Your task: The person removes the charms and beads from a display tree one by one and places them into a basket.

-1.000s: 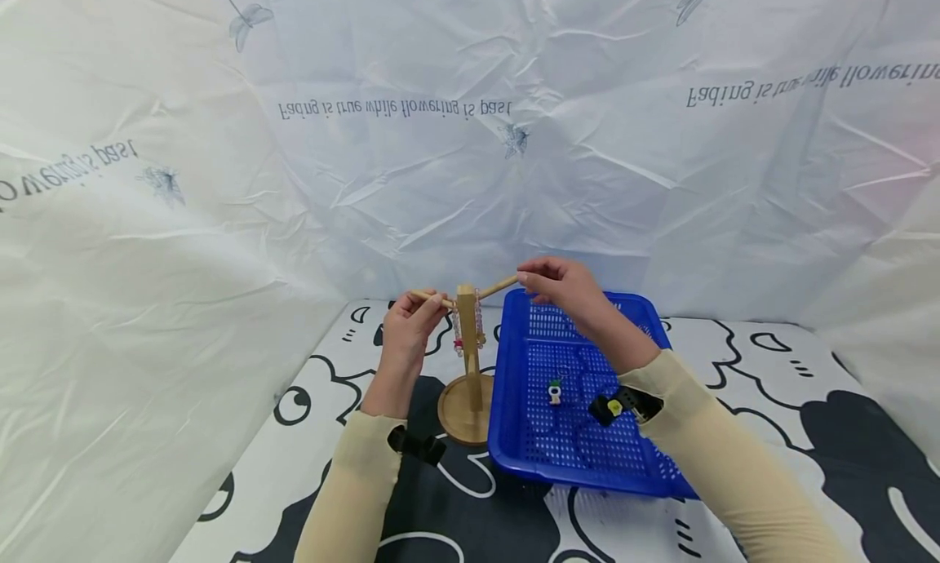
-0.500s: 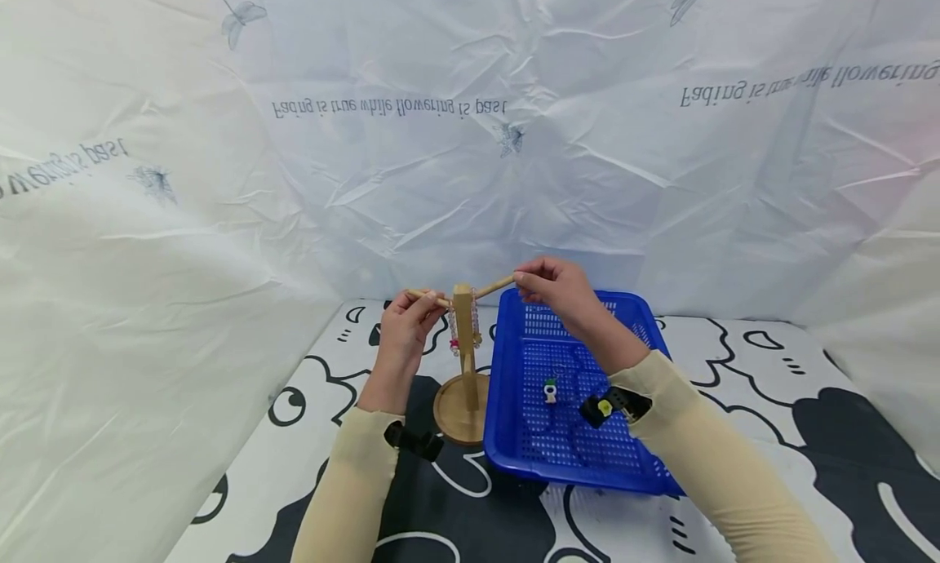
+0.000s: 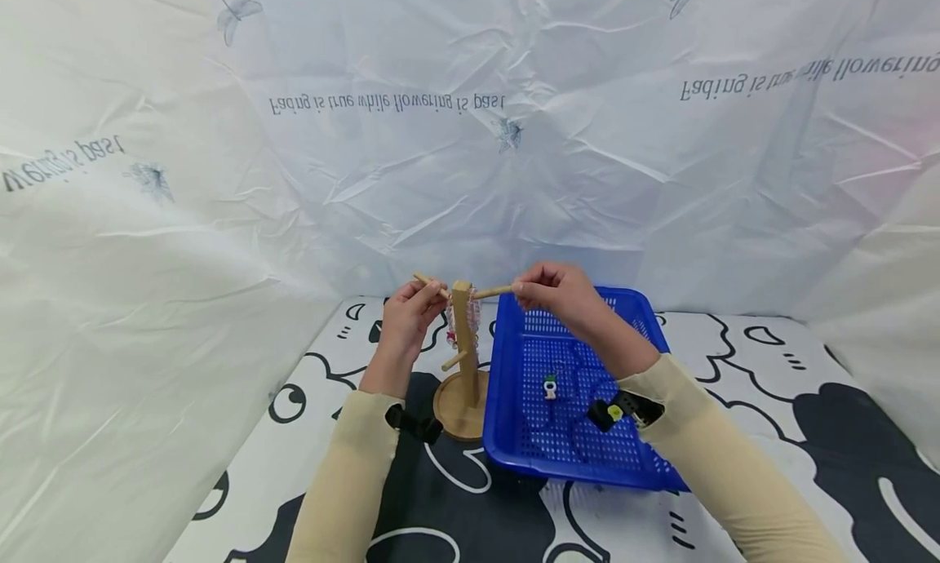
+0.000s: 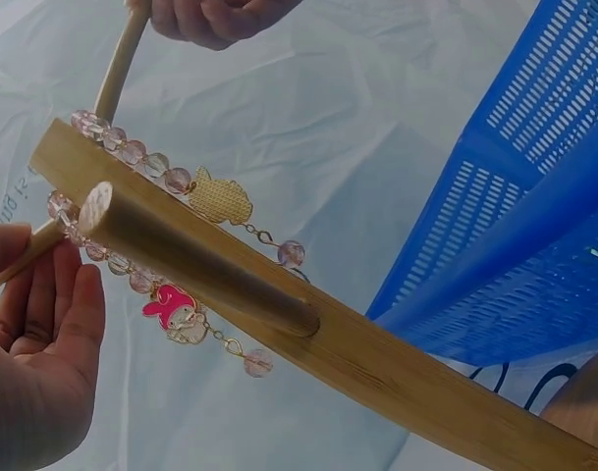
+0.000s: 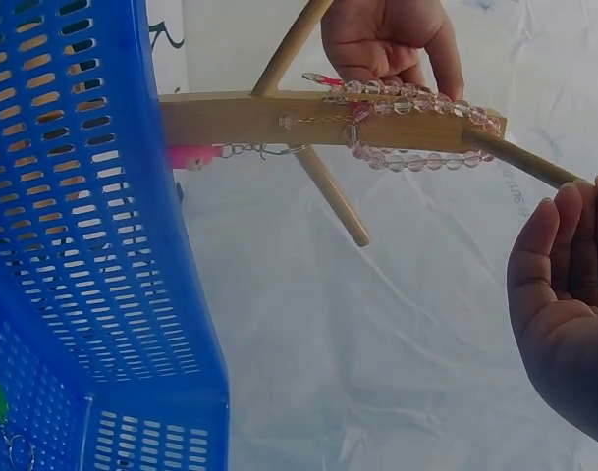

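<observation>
A wooden jewellery stand [image 3: 466, 326] with a round base rises between my hands, its post leaning slightly. My left hand [image 3: 405, 322] pinches its left upper peg close to the post. On the other side, my right hand [image 3: 560, 290] pinches the tip of the right upper peg. A bracelet of clear pink beads [image 4: 130, 151] hangs over the upper pegs, along both sides of the post. From it dangle a pink-hooded character charm [image 4: 175, 313] and a gold charm [image 4: 220, 198]. A lower peg [image 3: 454, 361] points towards me.
Just right of the stand lies a blue perforated basket [image 3: 495, 416], holding a small white and green figure keyring [image 3: 550, 388]. Near the basket, a pink charm [image 5: 192, 157] hangs by a chain beside the post. A patterned cloth [image 3: 470, 514] covers the table; white sheeting surrounds it.
The stand has turned a little between my hands, so a lower peg now shows in front. The right peg's tip and my right hand have come down slightly; both hands keep hold.
</observation>
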The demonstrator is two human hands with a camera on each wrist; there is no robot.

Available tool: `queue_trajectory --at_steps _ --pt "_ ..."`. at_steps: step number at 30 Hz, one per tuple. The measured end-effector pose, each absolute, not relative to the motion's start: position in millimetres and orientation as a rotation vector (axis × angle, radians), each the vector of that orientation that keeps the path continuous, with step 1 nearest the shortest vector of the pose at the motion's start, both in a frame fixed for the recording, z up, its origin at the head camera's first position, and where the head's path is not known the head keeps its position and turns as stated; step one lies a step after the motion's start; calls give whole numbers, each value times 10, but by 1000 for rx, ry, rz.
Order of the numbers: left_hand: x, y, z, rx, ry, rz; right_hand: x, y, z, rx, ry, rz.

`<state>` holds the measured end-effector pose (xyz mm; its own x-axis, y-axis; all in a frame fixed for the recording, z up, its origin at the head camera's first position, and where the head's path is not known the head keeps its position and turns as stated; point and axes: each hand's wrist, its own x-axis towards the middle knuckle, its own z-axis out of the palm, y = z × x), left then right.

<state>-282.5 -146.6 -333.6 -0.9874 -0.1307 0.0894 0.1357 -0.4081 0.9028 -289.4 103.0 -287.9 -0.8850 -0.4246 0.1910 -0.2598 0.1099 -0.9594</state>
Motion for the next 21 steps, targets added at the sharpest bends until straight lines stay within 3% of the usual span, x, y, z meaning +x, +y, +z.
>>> queue_trajectory --at_steps 21 --pt "-2990 -1468 -3140 147 -2168 -2221 -2598 791 -2954 -890 2292 -1819"
